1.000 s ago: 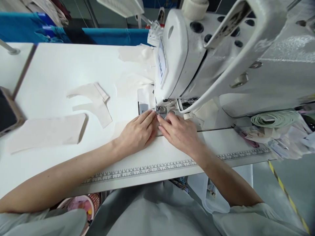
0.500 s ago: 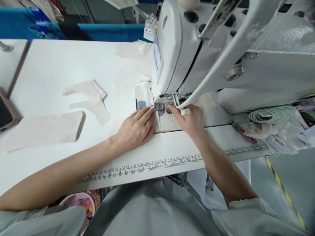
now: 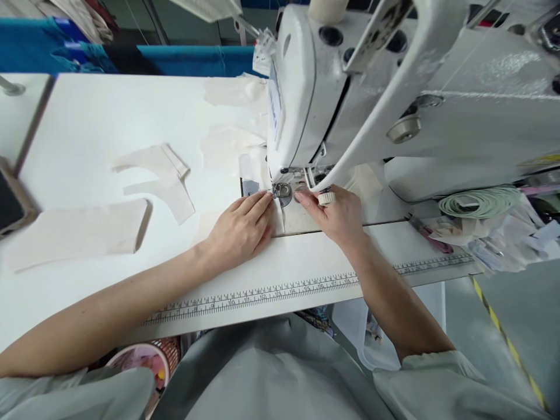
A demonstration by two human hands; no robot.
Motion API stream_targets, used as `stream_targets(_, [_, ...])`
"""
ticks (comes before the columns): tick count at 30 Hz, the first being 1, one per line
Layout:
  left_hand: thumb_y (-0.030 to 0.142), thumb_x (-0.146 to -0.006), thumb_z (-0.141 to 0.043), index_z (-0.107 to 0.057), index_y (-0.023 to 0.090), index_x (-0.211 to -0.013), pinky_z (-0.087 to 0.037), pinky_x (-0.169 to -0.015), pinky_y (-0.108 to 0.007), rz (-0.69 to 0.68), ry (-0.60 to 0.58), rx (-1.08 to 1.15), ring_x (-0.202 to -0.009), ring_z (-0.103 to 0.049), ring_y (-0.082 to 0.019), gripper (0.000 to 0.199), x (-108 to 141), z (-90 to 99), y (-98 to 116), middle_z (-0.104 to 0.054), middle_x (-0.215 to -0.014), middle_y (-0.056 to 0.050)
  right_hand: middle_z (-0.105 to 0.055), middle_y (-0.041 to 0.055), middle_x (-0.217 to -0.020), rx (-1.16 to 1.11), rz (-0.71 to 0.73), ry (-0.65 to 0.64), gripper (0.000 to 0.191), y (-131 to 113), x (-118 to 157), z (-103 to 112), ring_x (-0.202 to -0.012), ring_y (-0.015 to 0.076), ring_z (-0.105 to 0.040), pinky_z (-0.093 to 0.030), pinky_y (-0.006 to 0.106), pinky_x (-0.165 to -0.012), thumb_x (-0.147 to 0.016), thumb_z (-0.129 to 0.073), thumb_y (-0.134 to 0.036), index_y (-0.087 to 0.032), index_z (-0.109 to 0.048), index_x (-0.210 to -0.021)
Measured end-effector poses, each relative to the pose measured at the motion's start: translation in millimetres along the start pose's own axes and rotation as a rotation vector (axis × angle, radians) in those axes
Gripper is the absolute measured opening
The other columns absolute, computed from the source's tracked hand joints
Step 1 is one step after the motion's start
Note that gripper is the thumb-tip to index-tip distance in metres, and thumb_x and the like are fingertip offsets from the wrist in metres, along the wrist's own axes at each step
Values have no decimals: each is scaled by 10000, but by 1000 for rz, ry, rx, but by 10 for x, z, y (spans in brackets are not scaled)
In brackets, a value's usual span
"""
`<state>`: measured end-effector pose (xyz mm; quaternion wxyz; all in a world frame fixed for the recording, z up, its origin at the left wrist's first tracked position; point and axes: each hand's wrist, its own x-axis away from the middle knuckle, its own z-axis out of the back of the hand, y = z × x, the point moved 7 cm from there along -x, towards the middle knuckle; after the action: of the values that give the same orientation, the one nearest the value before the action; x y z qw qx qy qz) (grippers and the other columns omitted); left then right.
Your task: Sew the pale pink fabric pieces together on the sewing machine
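Note:
My left hand [image 3: 242, 227] lies flat on a pale piece of fabric [image 3: 278, 220] at the left of the sewing machine's presser foot [image 3: 280, 190]. Its fingers are stretched out close together, the fingertips almost touching the foot. At the right of the foot is my right hand [image 3: 336, 216], thumb and forefinger drawn together in a pinch. Whatever they hold is too small to make out, and the other fingers are partly hidden behind the machine's white guard bar and ridged knob [image 3: 326, 199]. The white sewing machine [image 3: 301, 87] stands over both hands.
Cut pale fabric pieces [image 3: 83, 233] lie on the white table at the left. A ruler strip [image 3: 262, 297] runs along the front edge. At the right are snips [image 3: 431, 234], a coil of pale green cord [image 3: 479, 202] and scraps. Below stand a basket [image 3: 168, 353] and a plastic bin [image 3: 380, 350].
The view has shifted slightly, so the machine sits a little further left. A small metal lever now shows in the machine head's slot. Both hands stay nearly in place beside the presser foot.

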<state>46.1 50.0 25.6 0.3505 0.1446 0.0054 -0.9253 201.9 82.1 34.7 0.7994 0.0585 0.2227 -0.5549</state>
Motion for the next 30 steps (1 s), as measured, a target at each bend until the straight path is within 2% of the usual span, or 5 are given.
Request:
stream_targets(6, [253,-977,-386,-598,16,-1264,-515,-997,-456,-5,4,-53,-1285,-535,-327,428,-5,13,6,-564,-1372,-215,-671,52,-750,-42,1,-38,501,9,24,-17,-690,149,-589,-346,266,-601,-1004,-377,-502,-175,-705,-814])
stream_targets(16, [249,-956,-428,-562,37,-1321,-477,-1034,-518,31,11,58,-1310,-504,-348,442,-10,-22,-55,-538,-1393,-230,-671,50,-752,-67,4,-56,524,19,43,-7,-681,147,-570,-347,267,-600,-1002,-355,-524,-180,-707,-822])
stream_targets(20, [285,-979,-425,-571,53,-1284,-452,-1056,-508,19,32,58,-1311,-496,-330,410,28,78,-19,-546,-1387,-212,-637,39,-682,-75,12,-82,519,1,56,-6,-659,153,-554,-335,272,-602,-1004,-348,-510,-176,-704,-829])
stream_targets(24, [339,-939,-543,-616,98,-1165,-528,-870,-440,-55,58,24,-1087,-602,-304,338,90,231,134,-641,-1195,-170,-627,26,-676,-139,35,-132,448,-64,89,-16,-643,148,-537,-349,268,-621,-1005,-370,-448,-178,-696,-859])
stream_targets(30, [118,-950,-465,-639,143,-941,-507,-775,-371,-142,14,-46,-833,-616,-210,177,138,208,231,-665,-926,-80,-685,22,-827,-346,177,-245,243,-259,139,40,-725,138,-578,-401,268,-703,-976,-435,-255,-191,-668,-949])
